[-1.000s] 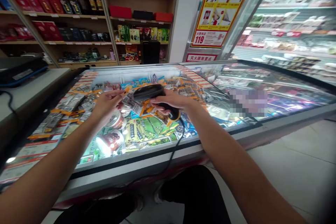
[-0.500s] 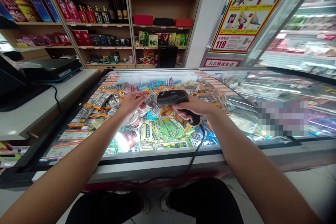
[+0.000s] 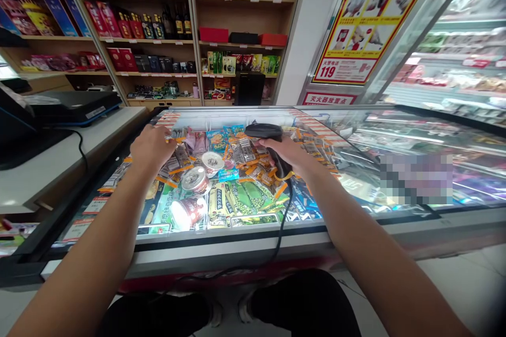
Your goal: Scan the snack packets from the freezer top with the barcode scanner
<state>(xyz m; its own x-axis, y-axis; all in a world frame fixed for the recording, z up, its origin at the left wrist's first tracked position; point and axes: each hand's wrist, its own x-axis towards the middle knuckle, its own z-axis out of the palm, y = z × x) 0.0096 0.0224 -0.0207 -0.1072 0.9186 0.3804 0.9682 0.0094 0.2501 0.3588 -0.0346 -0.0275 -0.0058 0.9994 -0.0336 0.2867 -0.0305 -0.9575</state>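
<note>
My right hand (image 3: 286, 151) is wrapped round the grip of a black barcode scanner (image 3: 264, 130), its head pointing left over the freezer goods. A black cable (image 3: 285, 216) hangs from the grip to the front. Over the left part of the freezer, my left hand (image 3: 152, 146) has its fingers curled at a pile of clear, orange-edged ice pops in packets (image 3: 179, 158); what the fingertips hold, if anything, is hidden. Between my hands lie round white-lidded tubs (image 3: 212, 161), more orange-edged packets (image 3: 242, 150) and blue packets (image 3: 216, 140). Green pea-pod packets (image 3: 255, 196) lie nearer me.
The chest freezer's front rim (image 3: 233, 245) crosses before my legs. A glass lid (image 3: 379, 152) covers its right side. To the left, a counter (image 3: 98, 139) bears a black scale-like device (image 3: 75, 105). Shelves of boxes and bottles (image 3: 177, 21) stand behind, with a red-and-yellow poster (image 3: 361, 26) beside them.
My left hand has moved left, away from the scanner, and the packet it held is no longer seen in it. The scanner has risen slightly and tilted, still in my right hand.
</note>
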